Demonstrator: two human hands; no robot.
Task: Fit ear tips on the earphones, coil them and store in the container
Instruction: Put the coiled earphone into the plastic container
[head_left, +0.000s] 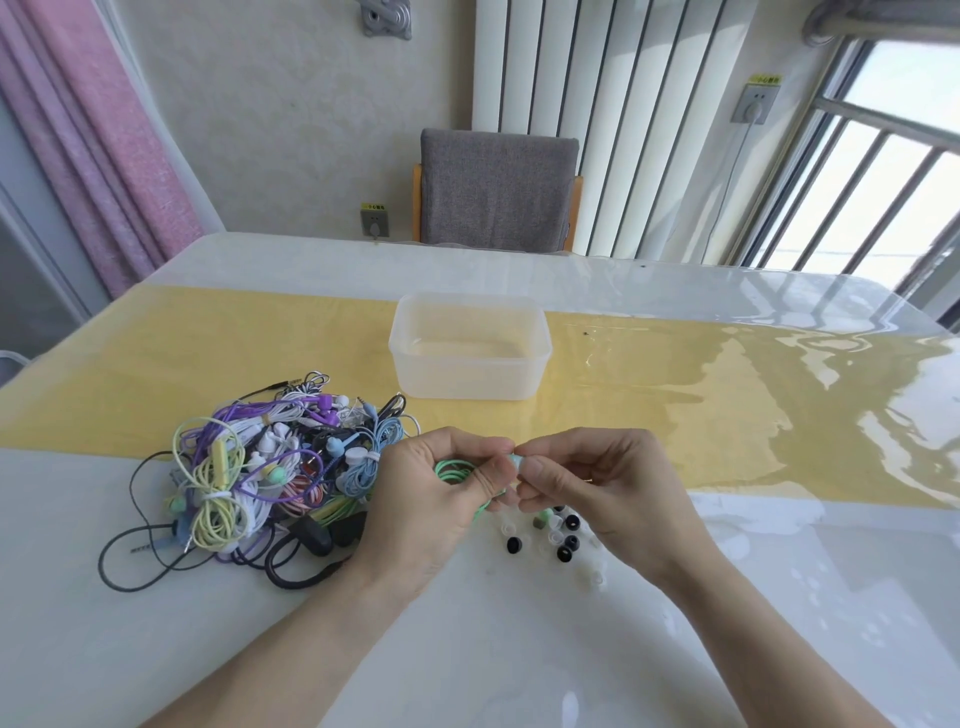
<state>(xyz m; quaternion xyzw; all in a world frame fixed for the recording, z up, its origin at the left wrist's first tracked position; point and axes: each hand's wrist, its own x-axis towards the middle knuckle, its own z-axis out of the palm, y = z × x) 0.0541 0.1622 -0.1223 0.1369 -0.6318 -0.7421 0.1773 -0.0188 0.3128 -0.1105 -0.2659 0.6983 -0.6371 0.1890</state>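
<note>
2 hands at near centre: left hand (441, 483) grips green earphones (454, 472); right hand (582, 480) pinches what appears to be an ear tip at the bud. Step: fitting; next calls for seating it, then coiling. 1 container (470, 384), far centre: empty. Loose ear tips (563, 540) lie below; tangled pile (260, 478) left.

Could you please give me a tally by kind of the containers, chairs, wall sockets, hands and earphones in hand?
Plastic container: 1
Chair: 1
Wall sockets: 2
Hands, left hand and right hand: 2
Green earphones, in the grip of both hands: 1
Total: 7
</note>
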